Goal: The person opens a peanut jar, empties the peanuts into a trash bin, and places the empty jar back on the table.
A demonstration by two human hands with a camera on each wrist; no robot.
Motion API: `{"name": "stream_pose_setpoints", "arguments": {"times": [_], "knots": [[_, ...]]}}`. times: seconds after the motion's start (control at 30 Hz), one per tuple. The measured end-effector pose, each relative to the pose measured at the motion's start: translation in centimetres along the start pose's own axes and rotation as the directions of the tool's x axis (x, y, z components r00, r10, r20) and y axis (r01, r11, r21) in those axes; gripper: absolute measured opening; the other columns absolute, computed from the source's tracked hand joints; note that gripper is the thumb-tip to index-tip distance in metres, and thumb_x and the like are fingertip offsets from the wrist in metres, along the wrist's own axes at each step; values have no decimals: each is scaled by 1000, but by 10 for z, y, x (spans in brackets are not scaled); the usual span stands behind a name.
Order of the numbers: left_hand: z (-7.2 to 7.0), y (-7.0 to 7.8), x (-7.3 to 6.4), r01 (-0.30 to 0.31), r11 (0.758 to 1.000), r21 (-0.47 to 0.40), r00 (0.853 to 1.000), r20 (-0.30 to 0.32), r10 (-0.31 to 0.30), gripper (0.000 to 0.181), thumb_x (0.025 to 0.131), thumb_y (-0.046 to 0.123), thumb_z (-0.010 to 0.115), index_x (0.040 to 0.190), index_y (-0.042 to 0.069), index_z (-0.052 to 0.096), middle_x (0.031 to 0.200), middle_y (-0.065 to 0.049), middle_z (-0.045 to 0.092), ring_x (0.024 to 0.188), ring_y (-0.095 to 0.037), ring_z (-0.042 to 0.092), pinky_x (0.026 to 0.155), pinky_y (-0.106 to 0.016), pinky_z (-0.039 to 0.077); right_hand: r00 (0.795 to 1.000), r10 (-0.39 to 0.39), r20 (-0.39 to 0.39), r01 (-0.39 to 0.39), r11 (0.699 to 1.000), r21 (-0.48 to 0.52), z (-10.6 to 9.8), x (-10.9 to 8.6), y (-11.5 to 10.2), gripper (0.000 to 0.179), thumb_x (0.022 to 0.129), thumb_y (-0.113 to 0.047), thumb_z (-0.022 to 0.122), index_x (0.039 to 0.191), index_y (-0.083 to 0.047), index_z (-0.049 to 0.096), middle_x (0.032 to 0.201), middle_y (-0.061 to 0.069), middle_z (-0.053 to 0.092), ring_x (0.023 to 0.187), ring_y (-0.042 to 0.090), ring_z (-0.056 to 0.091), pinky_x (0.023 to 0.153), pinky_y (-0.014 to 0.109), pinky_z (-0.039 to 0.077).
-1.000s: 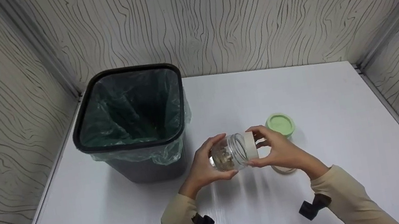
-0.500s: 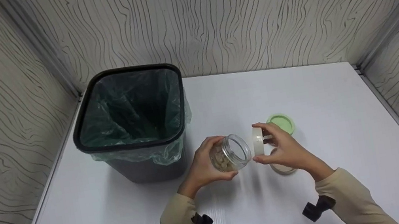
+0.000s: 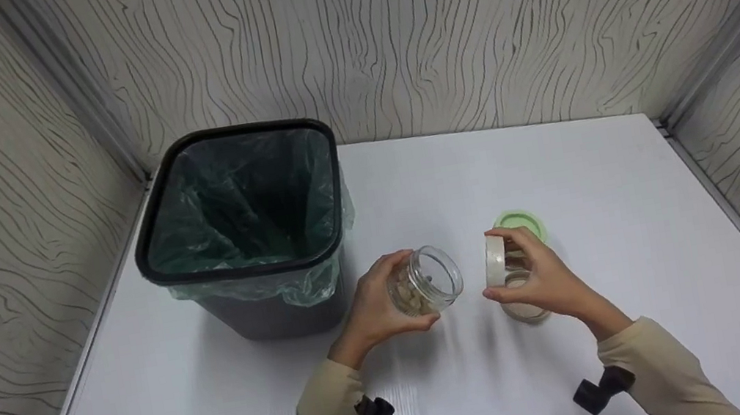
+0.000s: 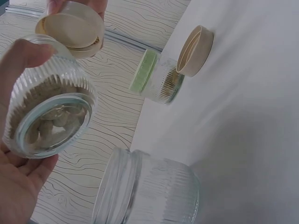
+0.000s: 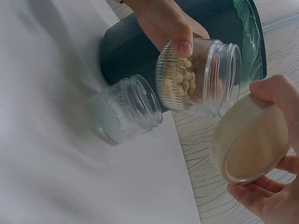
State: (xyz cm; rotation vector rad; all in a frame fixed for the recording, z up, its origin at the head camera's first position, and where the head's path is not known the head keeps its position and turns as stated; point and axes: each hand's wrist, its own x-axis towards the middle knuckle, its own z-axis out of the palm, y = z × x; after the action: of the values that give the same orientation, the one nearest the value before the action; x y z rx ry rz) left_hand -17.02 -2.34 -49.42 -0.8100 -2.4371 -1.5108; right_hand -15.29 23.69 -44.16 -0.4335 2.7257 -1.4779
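In the head view my left hand (image 3: 375,307) grips a ribbed clear glass jar (image 3: 420,287), tilted with its open mouth toward the right. Beige nut-like pieces (image 5: 177,84) lie inside it, seen through the glass in the right wrist view. My right hand (image 3: 546,277) pinches a round cream lid (image 3: 495,262) by its rim, fingers on one side and thumb on the other. A gap separates this lid from the jar's mouth. Below the held jar, a second glass jar (image 5: 121,112) stands lidless on the table, with no contents showing through its glass.
A dark bin (image 3: 267,309) with a green liner stands left of my hands. To the right, a jar with a green lid (image 4: 144,70) holds brownish pieces. A loose beige lid (image 4: 196,50) lies beside it on the white table (image 3: 601,215). Patterned walls enclose the table.
The cream lid has come off the jar and moved right in my right hand. The jar has turned slightly in my left hand, its mouth now showing more.
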Motion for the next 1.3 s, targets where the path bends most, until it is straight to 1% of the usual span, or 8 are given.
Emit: {"name": "stream_pose_setpoints", "arguments": {"times": [0.27,0.57,0.7,0.87,0.93,1.0,1.13,1.3], "knots": [[0,0,-1,-6,1000,7,1000,-17,6,86,56,26,91,130,5,52,123,-12,64,117,-23,61,103,-36,51,999,54,-8,-54,999,-3,-2,-5,5,78,70,-7,82,137,3,42,125,19,53,105,-1,48,100,54,48],[0,2,-1,-9,1000,5,999,-45,9,86,55,27,92,128,6,53,123,-9,64,115,-23,61,102,-35,51,996,84,-11,-84,996,11,-2,-4,9,78,70,-7,82,135,6,40,129,23,51,117,34,52,101,54,47],[0,2,0,-9,1000,6,999,-49,9,85,55,27,92,127,5,54,122,-9,65,114,-23,62,102,-35,52,995,98,-7,-98,995,-2,0,-4,13,79,69,-9,83,134,5,40,131,22,50,117,30,51,102,50,48],[0,1,0,5,1000,7,999,-51,-5,84,55,26,91,127,4,54,123,-10,64,116,-23,61,102,-35,52,994,112,-19,-112,993,-19,1,-5,17,79,69,-10,84,134,3,41,132,18,50,112,18,50,97,31,50],[0,1,0,4,1000,14,999,-52,-3,84,55,26,91,127,4,54,123,-11,64,116,-23,61,101,-36,52,992,120,-28,-121,993,-15,0,-5,18,79,69,-10,84,134,3,41,132,18,50,111,17,50,96,29,50],[0,2,0,2,1000,17,998,-55,-1,84,55,26,91,127,4,54,123,-11,64,116,-23,61,101,-36,52,991,127,-35,-127,992,-8,-1,-6,18,79,69,-10,84,134,4,40,132,18,50,111,18,50,99,34,50],[0,3,0,10,1000,4,998,-55,-10,85,56,26,92,128,4,53,124,-11,63,116,-23,61,102,-36,52,990,132,-45,-133,991,-3,-7,-9,21,79,70,-8,82,134,6,38,132,21,48,114,22,49,105,54,44],[0,3,0,27,999,-18,998,-55,-28,85,55,25,92,128,4,53,123,-11,63,115,-23,61,102,-35,52,990,126,-68,-128,991,-26,-15,-15,27,78,70,-6,81,133,6,36,130,20,48,111,6,47,105,57,43]]}}
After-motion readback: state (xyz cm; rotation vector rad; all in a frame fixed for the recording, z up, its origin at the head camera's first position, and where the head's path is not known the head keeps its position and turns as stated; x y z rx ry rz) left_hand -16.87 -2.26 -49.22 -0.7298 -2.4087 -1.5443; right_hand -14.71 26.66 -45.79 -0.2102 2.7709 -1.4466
